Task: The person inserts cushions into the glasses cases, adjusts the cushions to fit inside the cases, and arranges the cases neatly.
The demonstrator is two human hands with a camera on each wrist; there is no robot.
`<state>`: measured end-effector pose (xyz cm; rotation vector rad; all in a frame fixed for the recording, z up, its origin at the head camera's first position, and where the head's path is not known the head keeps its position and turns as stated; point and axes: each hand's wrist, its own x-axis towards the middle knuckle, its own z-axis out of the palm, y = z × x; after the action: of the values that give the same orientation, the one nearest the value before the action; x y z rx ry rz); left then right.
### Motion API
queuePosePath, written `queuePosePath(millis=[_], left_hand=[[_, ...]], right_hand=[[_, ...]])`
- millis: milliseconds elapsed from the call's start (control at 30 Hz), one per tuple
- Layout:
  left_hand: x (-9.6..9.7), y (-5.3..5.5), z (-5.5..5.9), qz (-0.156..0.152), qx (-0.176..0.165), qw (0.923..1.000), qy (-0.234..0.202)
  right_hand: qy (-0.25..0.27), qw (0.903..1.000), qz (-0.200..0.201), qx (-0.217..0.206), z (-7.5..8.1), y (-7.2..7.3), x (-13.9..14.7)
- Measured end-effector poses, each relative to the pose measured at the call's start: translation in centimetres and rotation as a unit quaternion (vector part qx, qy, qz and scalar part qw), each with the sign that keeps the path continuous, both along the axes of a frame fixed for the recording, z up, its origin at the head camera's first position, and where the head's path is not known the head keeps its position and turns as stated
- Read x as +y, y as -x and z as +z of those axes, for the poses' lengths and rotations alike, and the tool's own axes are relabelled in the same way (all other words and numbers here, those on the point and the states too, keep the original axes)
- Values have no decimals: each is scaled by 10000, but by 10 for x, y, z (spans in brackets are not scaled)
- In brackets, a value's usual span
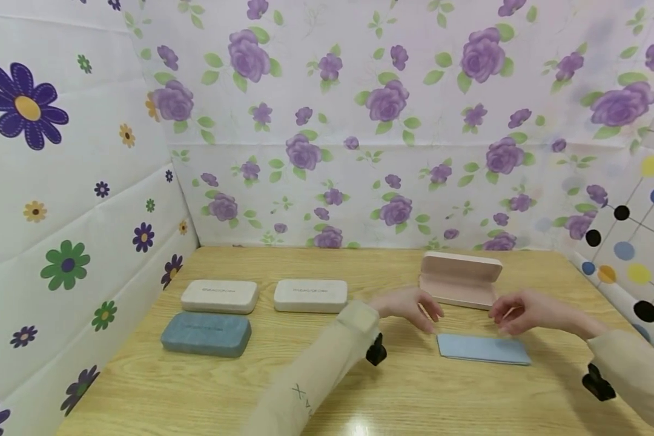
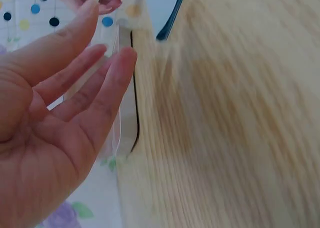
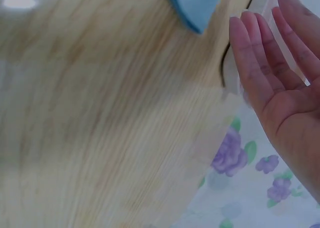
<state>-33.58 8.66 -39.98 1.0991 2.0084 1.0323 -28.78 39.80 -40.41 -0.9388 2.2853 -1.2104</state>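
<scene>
A folded light-blue cloth lies flat on the wooden table between and just in front of the two hands. Above its left end is my left hand, fingers loosely bent and holding nothing. My right hand hovers over the cloth's right side, also without anything in its fingers. Behind both hands stands a pale pink glasses case with its lid raised; no glasses show inside it. In the left wrist view, the left palm and relaxed fingers are apart from the cloth. The right wrist view shows the right fingers extended.
Two white glasses cases, one at the left and one nearer the middle, sit closed on the table. In front of the left one is a closed blue case. Flowered sheets wall the back and left.
</scene>
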Motion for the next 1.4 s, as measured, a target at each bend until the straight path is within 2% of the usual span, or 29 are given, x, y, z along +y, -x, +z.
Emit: queuePosePath(millis=[167, 367, 500, 633, 800, 933, 1033, 1133, 1200, 1267, 1367, 1400], left_hand=[[17, -9, -5, 276, 27, 9995, 119], [22, -14, -13, 553, 200, 9976, 370], [23, -13, -16, 622, 318, 9970, 333], [24, -14, -18, 761, 430, 9956, 327], [30, -16, -21, 1001, 711, 9912, 491], [36, -18, -23, 1058, 1162, 9846, 772], [38, -18, -25, 1072, 1361, 9808, 892], [36, -17, -27, 1082, 1091, 9861, 626], [33, -16, -27, 1098, 681, 9910, 337], [30, -15, -26, 1182, 118, 9929, -65], [25, -12, -25, 1372, -488, 9876, -584], [23, -11, -25, 1468, -726, 9834, -784]], right_hand=[[-39, 9994, 254, 239, -6, -3, 8], [-118, 9984, 322, 446, -13, -7, 10], [-174, 9974, 246, 657, -17, -9, 13], [-444, 9958, 21, 806, -19, -13, 14], [-701, 9918, -176, 1052, -21, -17, 14], [-664, 9902, -231, 1208, -23, -18, 17], [-653, 9915, -300, 1085, -24, -18, 20], [-625, 9933, -410, 883, -25, -20, 21], [-601, 9943, -528, 707, -24, -22, 21], [-458, 9953, -624, 589, -24, -22, 21], [-153, 9954, -887, 332, -24, -21, 18], [-5, 9950, -985, 188, -24, -21, 18]])
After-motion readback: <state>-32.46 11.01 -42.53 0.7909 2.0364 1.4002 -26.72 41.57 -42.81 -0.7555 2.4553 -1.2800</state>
